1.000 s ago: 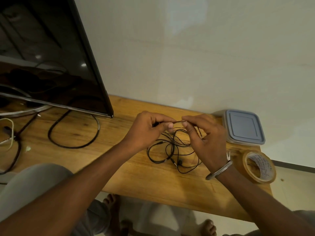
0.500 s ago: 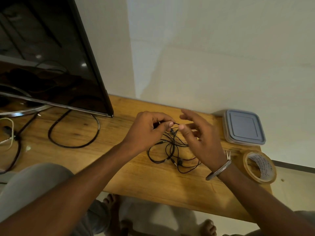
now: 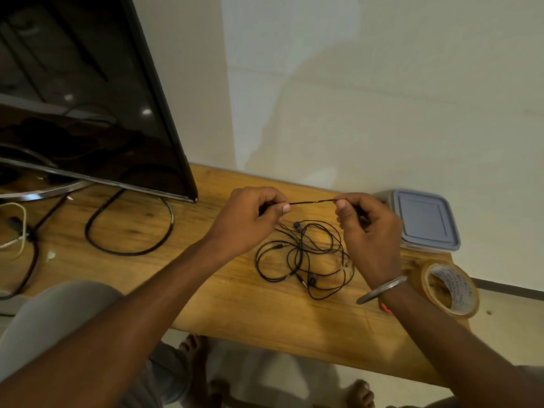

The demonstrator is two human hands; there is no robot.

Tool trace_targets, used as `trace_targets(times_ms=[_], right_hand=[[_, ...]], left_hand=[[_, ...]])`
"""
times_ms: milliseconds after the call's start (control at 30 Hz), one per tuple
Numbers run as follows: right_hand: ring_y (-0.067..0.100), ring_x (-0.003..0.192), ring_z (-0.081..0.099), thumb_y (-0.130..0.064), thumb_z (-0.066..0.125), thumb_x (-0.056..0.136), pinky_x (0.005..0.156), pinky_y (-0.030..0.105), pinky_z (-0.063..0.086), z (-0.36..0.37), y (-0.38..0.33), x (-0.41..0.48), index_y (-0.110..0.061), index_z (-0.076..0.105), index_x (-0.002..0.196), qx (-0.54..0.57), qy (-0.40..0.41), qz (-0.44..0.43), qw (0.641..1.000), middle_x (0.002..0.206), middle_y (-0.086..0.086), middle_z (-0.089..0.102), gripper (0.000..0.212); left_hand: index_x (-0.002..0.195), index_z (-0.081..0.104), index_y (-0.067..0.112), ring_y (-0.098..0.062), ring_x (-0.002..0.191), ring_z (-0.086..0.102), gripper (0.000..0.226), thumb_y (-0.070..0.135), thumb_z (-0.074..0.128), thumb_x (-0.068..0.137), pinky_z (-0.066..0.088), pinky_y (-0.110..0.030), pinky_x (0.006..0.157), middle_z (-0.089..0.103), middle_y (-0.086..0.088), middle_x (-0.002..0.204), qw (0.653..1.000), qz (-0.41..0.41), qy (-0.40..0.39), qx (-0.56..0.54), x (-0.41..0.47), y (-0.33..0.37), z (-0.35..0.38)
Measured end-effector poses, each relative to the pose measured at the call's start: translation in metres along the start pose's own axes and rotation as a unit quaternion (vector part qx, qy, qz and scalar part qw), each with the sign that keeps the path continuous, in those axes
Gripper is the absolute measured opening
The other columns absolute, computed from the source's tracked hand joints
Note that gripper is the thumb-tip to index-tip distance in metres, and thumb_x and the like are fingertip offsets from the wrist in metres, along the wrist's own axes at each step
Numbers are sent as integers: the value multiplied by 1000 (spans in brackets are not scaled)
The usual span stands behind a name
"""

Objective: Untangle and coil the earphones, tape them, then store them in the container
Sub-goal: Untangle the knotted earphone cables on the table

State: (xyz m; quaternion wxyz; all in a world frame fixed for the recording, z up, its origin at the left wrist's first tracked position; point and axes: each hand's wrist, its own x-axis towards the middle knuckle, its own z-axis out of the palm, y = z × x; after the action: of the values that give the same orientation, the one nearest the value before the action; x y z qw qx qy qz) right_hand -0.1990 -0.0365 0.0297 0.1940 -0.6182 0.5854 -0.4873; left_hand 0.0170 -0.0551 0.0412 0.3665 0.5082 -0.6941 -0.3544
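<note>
Black earphones lie in a tangled heap on the wooden table, with the plug and earbuds showing among the loops. My left hand and my right hand each pinch the cable above the heap. A short stretch of it runs taut between them. A roll of brown tape stands at the table's right edge. The container, clear with a grey-blue lid on, sits behind my right hand against the wall.
A dark monitor on a metal stand fills the left. Its thick black cable loops across the table, with more wires at the far left. The table's front edge is close, and my knees and bare feet show below it.
My hands have pulled apart, and the stretch of cable between them is now taut. Half a second ago my right hand's fingers were spread; now they pinch the cable.
</note>
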Motion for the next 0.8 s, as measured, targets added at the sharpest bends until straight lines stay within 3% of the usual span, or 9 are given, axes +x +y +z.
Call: trace_targets(times_ms=[100, 233, 333, 433, 533, 667, 800], right_hand=[[15, 76, 67, -24, 64, 95, 66, 40, 57, -3, 2, 3, -20, 74, 98, -4, 9, 18, 1000, 80, -5, 70, 11], [11, 77, 66, -19, 64, 95, 66, 35, 56, -6, 0, 6, -18, 74, 97, -12, 21, 17, 1000, 80, -7, 70, 10], [8, 80, 66, -20, 64, 95, 69, 38, 56, -6, 1, 7, -18, 74, 99, -24, 24, 10, 999, 84, -7, 71, 11], [12, 100, 64, -25, 56, 98, 85, 40, 54, -5, 1, 4, -17, 68, 118, -72, -13, -27, 997, 104, -5, 71, 25], [14, 116, 55, -32, 55, 96, 100, 43, 43, 1, -2, -3, -18, 58, 133, -123, -89, -106, 983, 121, -5, 66, 39], [12, 107, 56, -31, 66, 91, 102, 59, 36, 8, 0, -11, -28, 71, 109, -158, -131, -169, 964, 96, -15, 67, 19], [13, 93, 59, -27, 66, 92, 91, 58, 41, 1, 4, -2, -29, 74, 93, -139, -96, -163, 972, 87, -19, 68, 8]], left_hand=[[90, 76, 13, 1, 61, 62, 11, 16, 66, 94, 46, -14, 59, 70, 7, 69, 1000, -22, -3, -11, 0, 3, 0], [85, 75, 15, -7, 63, 64, 13, 15, 65, 94, 54, -29, 67, 70, 3, 68, 996, -72, -11, -43, 1, 2, -3], [81, 73, 20, 0, 55, 58, 17, 15, 64, 94, 49, -25, 59, 64, 13, 59, 994, -98, -8, -51, 2, 0, -4], [82, 73, 18, 7, 50, 53, 17, 14, 63, 95, 39, -15, 55, 62, 20, 55, 992, -104, -24, -61, 1, 3, 1], [82, 73, 18, 7, 54, 54, 18, 13, 63, 95, 41, -17, 57, 63, 23, 57, 992, -88, -51, -69, -4, 6, 9], [82, 74, 24, -1, 59, 57, 17, 17, 64, 95, 46, -25, 59, 65, 15, 62, 991, -67, -84, -82, -7, 7, 15], [88, 74, 16, 5, 59, 60, 13, 18, 64, 95, 46, -18, 59, 68, 7, 70, 988, -80, -111, -68, -6, 7, 11]])
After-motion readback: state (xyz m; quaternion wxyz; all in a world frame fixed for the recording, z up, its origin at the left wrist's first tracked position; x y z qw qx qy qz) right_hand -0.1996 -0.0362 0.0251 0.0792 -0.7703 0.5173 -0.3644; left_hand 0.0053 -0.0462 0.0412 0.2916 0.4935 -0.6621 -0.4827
